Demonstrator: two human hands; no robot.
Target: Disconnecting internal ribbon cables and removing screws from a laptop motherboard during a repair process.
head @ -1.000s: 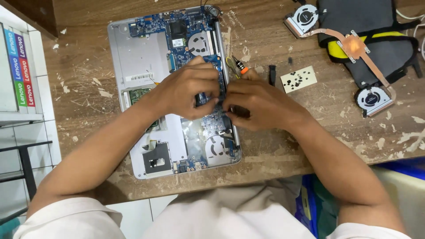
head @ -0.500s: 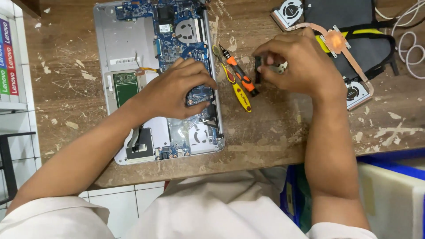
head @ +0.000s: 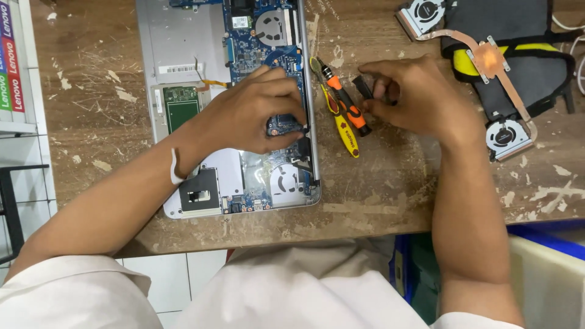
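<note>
An opened silver laptop base lies on the wooden table with its blue motherboard exposed. My left hand rests flat on the board near the chassis's right edge, fingers apart, holding nothing. To the right of the laptop, my right hand pinches a small black part just above the tabletop. An orange-and-black screwdriver and a yellow-handled tool lie side by side between the two hands.
A cooling unit with a copper heat pipe and two fans lies on a black-and-yellow bag at the right. Boxes with coloured spines stand at the left. A blue bin sits below the table edge.
My right hand left the laptop's right edge and moved right to the table by the screwdrivers, now holding the small black part. My left hand stayed on the board.
</note>
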